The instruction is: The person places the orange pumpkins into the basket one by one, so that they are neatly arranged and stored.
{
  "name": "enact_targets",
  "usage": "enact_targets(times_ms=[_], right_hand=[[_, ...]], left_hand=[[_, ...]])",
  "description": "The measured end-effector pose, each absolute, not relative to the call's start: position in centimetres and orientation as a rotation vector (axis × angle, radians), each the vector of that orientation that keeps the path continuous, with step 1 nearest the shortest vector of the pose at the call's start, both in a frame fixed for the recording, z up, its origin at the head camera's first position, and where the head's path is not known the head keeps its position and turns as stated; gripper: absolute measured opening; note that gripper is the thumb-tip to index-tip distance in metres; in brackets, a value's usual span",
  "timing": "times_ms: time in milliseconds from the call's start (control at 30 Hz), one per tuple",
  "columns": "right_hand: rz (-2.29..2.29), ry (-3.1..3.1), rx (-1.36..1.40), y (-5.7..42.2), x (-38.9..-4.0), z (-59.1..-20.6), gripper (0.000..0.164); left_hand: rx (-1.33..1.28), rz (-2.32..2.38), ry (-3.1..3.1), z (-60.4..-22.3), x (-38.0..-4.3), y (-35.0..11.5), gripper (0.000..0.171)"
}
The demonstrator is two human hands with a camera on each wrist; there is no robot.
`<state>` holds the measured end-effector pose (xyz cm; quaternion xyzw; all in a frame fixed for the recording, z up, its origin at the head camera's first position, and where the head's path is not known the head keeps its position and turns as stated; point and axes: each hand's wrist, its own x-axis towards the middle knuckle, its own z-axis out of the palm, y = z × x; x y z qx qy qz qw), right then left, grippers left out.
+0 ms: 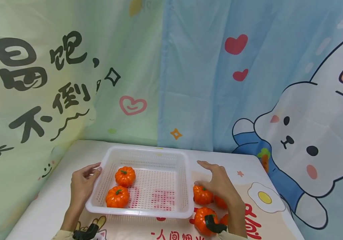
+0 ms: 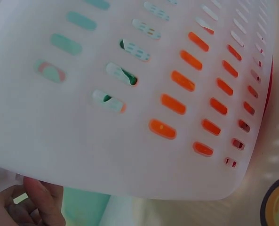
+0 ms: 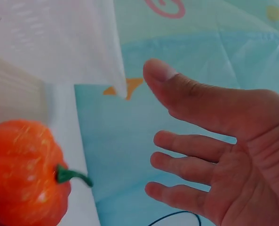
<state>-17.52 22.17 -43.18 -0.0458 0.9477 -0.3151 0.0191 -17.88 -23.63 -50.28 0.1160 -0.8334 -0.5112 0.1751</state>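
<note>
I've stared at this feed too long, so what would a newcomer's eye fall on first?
Two glossy orange pumpkins in the left part of the white basket stand out first, with more orange pumpkins outside its right side, by the open right grip. After those, probably the big cartoon rabbit on the blue curtain, at the right of the head view.

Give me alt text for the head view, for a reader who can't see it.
A person's left hand holds a white basket containing two orange pumpkins by its left rim, while the right hand, thumb and fingers apart, hovers to its right near more pumpkins. A pastel curtain printed with a rabbit hangs behind.
</note>
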Motion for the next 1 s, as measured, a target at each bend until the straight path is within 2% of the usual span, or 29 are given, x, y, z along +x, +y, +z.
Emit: enact_targets(times_ms=[667,1000], right_hand=[[-0.861,2.869,-0.066,24.1,-17.6,-48.1,0.096],[-0.91,2.791,0.016,24.0,-17.3,-48.9,0.095]], left_hand=[[0.363,-1.457,-2.37,-50.3,-17.8,-23.7,0.034],[0.336,-1.447,-2.366,-50.3,-17.8,-23.6,0.033]])
